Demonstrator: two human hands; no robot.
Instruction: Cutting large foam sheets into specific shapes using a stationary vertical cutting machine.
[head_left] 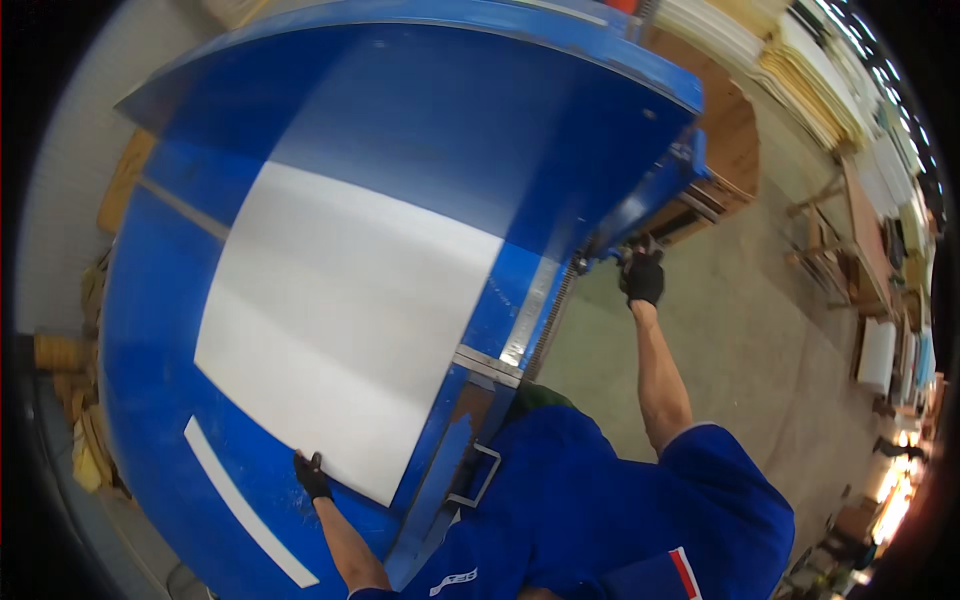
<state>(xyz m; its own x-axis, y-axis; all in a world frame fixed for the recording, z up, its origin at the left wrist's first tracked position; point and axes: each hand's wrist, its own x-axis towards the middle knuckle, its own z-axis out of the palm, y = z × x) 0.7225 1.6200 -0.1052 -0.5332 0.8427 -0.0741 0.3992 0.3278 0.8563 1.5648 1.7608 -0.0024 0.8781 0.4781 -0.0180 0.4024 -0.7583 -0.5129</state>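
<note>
A large white sheet lies flat on the blue table of a big cutting machine. My left hand, in a black glove, presses on the sheet's near corner. My right hand, also gloved in black, reaches out to the machine's right side and grips a small handle or lever under the blue arm. A metal rule strip runs along the table's right edge beside the sheet.
A narrow white strip lies on the blue table to the left of my left hand. Stacks of boards and wooden racks line the far right. Concrete floor lies to my right. Yellowish offcuts pile at the left.
</note>
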